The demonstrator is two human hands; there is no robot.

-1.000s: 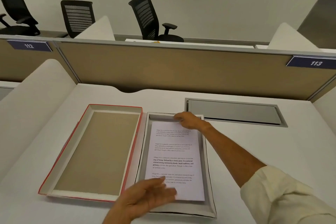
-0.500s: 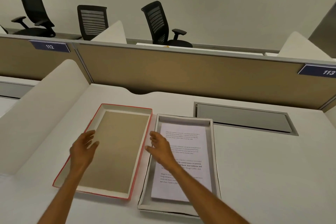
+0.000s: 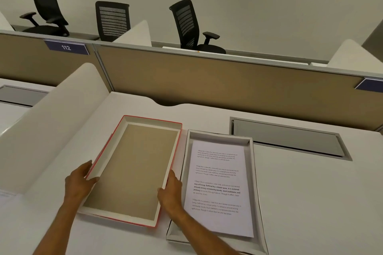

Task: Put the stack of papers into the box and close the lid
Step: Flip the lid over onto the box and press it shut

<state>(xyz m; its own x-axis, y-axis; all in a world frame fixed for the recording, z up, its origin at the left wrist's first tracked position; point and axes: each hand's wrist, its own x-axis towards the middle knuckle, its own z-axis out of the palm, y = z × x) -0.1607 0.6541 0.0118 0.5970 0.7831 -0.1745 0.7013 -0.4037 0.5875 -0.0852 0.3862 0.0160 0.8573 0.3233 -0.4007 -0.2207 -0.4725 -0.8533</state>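
Observation:
The stack of printed papers [image 3: 219, 190] lies flat inside the shallow white box [image 3: 256, 188] on the desk. Left of it the red-edged lid [image 3: 134, 167] lies upside down, its brown inside facing up. My left hand [image 3: 77, 182] grips the lid's left rim, thumb inside. My right hand [image 3: 171, 190] grips the lid's right rim, between lid and box. The right forearm crosses the box's near left corner.
A white curved divider [image 3: 51, 130] stands close on the left. A tan partition [image 3: 207, 80] closes the back of the desk. A grey cable hatch [image 3: 288, 138] sits flush in the desk at right. Black office chairs [image 3: 186, 27] stand beyond the partition.
My right hand left the papers' far edge and my left hand their near edge. Both hands moved to the lid and took hold of its two long rims.

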